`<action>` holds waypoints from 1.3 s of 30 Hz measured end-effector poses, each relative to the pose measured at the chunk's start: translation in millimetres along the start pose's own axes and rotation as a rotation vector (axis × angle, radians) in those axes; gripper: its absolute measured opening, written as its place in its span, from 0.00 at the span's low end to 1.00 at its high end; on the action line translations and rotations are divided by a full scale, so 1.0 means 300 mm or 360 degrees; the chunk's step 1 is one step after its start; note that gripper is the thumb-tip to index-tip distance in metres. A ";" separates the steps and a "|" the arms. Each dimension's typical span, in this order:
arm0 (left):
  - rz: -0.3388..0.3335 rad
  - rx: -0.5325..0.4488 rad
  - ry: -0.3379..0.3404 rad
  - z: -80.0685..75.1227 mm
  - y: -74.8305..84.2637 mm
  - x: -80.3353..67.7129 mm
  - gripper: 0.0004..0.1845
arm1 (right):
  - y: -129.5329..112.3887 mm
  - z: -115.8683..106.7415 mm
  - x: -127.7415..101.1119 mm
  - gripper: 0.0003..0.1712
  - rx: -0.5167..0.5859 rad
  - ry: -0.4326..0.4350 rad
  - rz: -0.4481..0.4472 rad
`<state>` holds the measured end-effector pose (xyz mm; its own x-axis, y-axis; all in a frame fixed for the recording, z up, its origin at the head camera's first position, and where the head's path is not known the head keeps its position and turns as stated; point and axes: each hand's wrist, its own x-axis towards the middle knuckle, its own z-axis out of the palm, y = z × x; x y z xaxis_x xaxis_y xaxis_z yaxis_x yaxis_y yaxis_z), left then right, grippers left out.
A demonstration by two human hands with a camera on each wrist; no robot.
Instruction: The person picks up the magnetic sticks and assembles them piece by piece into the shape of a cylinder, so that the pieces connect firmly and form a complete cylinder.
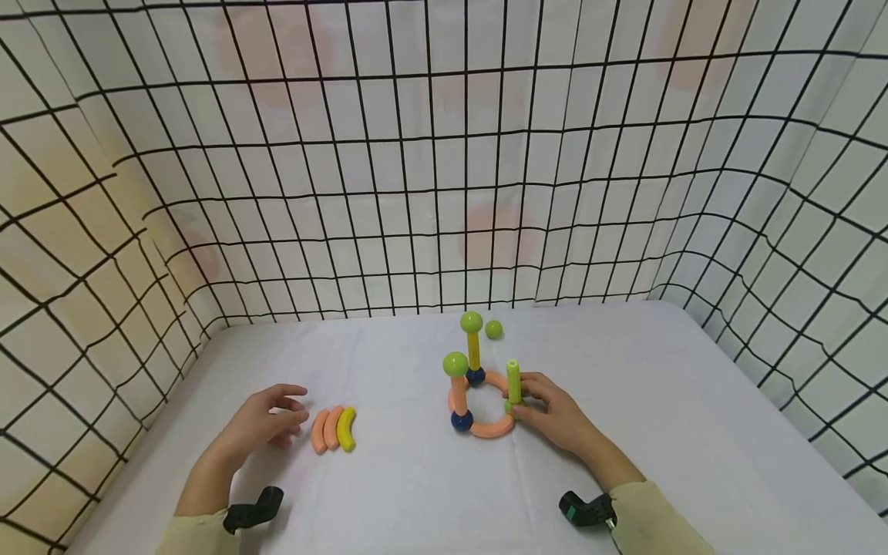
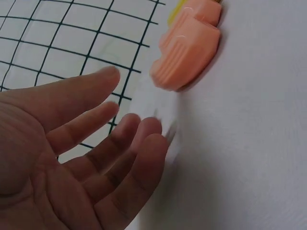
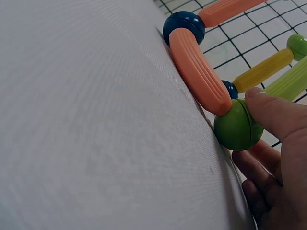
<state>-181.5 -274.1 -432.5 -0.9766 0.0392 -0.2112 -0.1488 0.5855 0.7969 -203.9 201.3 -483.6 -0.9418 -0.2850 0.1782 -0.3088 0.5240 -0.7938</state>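
Note:
On the table stands a toy frame of rods and balls. Curved orange rods (image 1: 492, 428) form its ring, joined by dark blue balls (image 1: 461, 420) and a green ball (image 3: 237, 125). A yellow rod (image 1: 474, 351) and a straight orange rod (image 1: 459, 396) rise from the blue balls, each topped by a light green ball (image 1: 455, 364). My right hand (image 1: 557, 416) grips the ring's green ball, thumb at the foot of the upright light green rod (image 1: 513, 381). My left hand (image 1: 262, 418), fingers loosely bent around nothing, hovers left of two curved orange rods (image 2: 189, 55) and a curved yellow rod (image 1: 345, 429).
A loose green ball (image 1: 494, 329) lies behind the frame, near the back of the white-covered table (image 1: 416, 493). Black grid netting (image 1: 402, 193) over pale cloth encloses the back and both sides.

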 end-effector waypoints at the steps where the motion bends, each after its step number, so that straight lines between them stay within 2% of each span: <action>1: 0.0000 0.0004 -0.0020 0.003 -0.002 0.001 0.29 | 0.000 0.000 0.000 0.14 0.0002 0.0002 -0.0004; 4: 0.0011 0.0009 -0.0052 0.016 -0.006 0.003 0.28 | 0.002 -0.001 0.000 0.14 0.0006 0.0000 -0.0017; 11: -0.0014 0.0046 -0.0054 0.043 -0.004 0.009 0.27 | 0.000 -0.002 0.002 0.12 0.0004 0.0001 -0.0026; 23: 0.0029 0.0068 -0.0080 0.064 0.001 0.010 0.24 | 0.003 -0.001 0.005 0.12 -0.0008 -0.0003 -0.0024; 28: 0.0004 0.0086 -0.0038 0.079 0.017 0.010 0.22 | 0.006 0.002 0.004 0.13 -0.0011 -0.0003 -0.0018; 39: -0.0017 0.0235 0.0080 0.099 0.040 0.005 0.17 | 0.004 0.004 -0.001 0.14 -0.0039 -0.0002 -0.0037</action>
<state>-180.2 -242.9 -440.0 -0.9822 -0.0060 -0.1876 -0.1383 0.6987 0.7020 -203.8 201.1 -485.4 -0.9341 -0.2983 0.1959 -0.3339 0.5367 -0.7749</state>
